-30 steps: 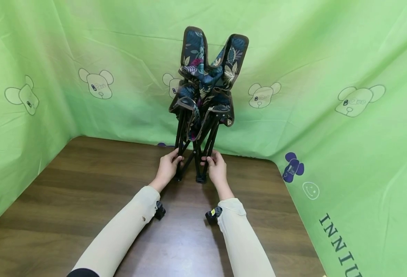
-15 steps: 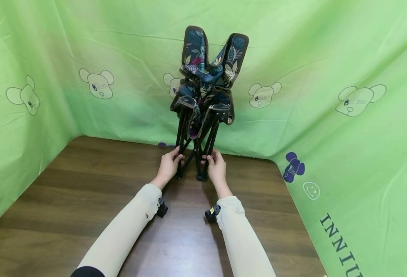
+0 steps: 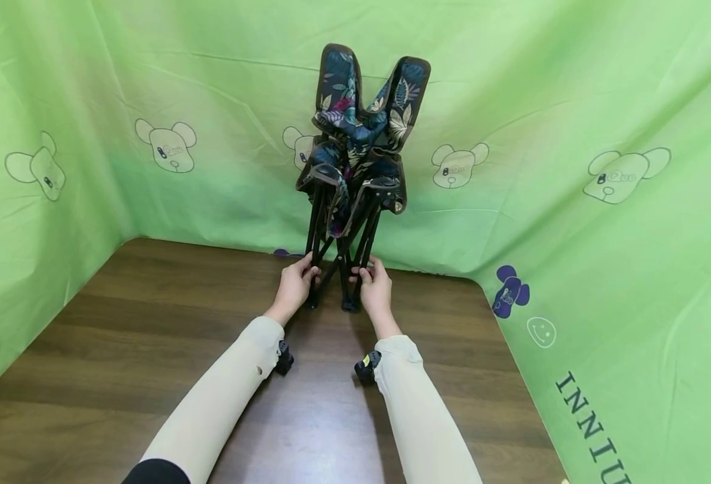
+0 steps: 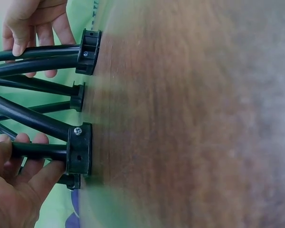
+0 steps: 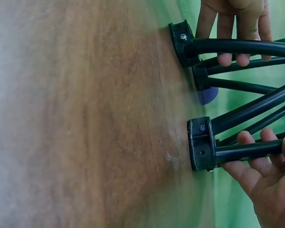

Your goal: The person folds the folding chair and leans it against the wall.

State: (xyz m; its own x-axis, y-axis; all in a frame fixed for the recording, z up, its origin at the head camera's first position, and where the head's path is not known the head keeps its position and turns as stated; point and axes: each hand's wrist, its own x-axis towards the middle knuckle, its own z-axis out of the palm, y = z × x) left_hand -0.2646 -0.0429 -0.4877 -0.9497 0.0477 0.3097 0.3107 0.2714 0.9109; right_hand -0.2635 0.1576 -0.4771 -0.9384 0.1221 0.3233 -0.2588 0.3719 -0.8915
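Note:
A small folding chair [image 3: 355, 134] with dark blue leaf-print fabric and thin black legs stands upright, mostly folded, at the far side of the wooden table. My left hand [image 3: 294, 288] grips a front leg on its left side, low down. On the other side my right hand [image 3: 377, 290] holds the right legs at about the same height. The left wrist view shows black plastic feet [image 4: 79, 149] at the tabletop, just beyond the left fingers. Similar feet [image 5: 202, 142] appear in the right wrist view, close to the right thumb. The legs cross between both hands.
The brown wooden table [image 3: 180, 349] carries the chair near its back edge. A green cloth [image 3: 228, 81] with printed bear heads hangs behind and along both sides. Small black wrist cameras [image 3: 367, 368] sit under the cream sleeves.
The chair's feet and both hands have shifted slightly away from me, toward the back cloth. Both grips and the chair's folded shape look the same.

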